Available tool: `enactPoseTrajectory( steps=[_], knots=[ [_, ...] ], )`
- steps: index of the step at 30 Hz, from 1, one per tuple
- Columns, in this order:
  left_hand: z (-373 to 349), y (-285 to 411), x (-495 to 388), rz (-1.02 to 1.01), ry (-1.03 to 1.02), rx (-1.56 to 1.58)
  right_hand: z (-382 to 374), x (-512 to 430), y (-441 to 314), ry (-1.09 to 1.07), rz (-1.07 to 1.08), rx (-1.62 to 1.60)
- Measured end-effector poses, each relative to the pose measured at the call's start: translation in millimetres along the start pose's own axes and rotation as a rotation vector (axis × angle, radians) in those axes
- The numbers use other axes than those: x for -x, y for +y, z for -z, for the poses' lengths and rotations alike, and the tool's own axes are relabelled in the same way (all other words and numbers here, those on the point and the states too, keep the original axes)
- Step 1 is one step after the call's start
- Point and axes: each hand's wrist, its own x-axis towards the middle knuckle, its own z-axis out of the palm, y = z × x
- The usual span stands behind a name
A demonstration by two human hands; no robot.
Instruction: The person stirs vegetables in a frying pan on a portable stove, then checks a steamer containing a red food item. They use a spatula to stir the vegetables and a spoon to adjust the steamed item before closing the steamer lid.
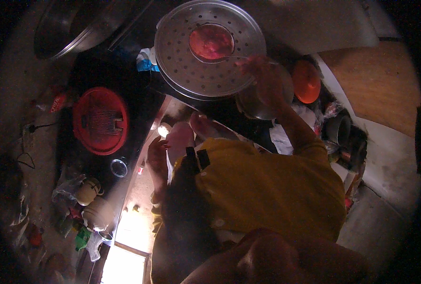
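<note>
My right hand (262,72) reaches over the perforated metal steamer tray (175,49). Its fingers grip a thin utensil (231,57), whose far end meets the rim of a round bowl in the tray's middle. Red, lumpy food (210,41) fills that bowl. The utensil's tip is hard to make out. Low beside my body hangs my left hand (157,158), its fingers partly curled. Just beyond those fingertips is a pale, round thing (164,130); whether they touch it is unclear in the dim light.
A red round lid or tray (100,142) lies on the dark counter at left, near a clear ring-shaped item (119,168) and cups (97,213). A large metal pan (68,39) stands upper left. Right of the steamer are a metal pot (285,81) and an orange dish (306,81).
</note>
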Motion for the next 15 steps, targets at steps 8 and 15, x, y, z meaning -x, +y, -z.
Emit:
enactPoseTrajectory(
  steps=[8, 15],
  knots=[
    [10, -10, -1, -0.033, -0.024, -0.011, 6, 0, 6, 0.001, -0.002, 0.504],
    [-4, 0, -1, 0.001, 0.054, -0.010, 12, 2, 9, -0.046, 0.040, 0.584]
  ],
)
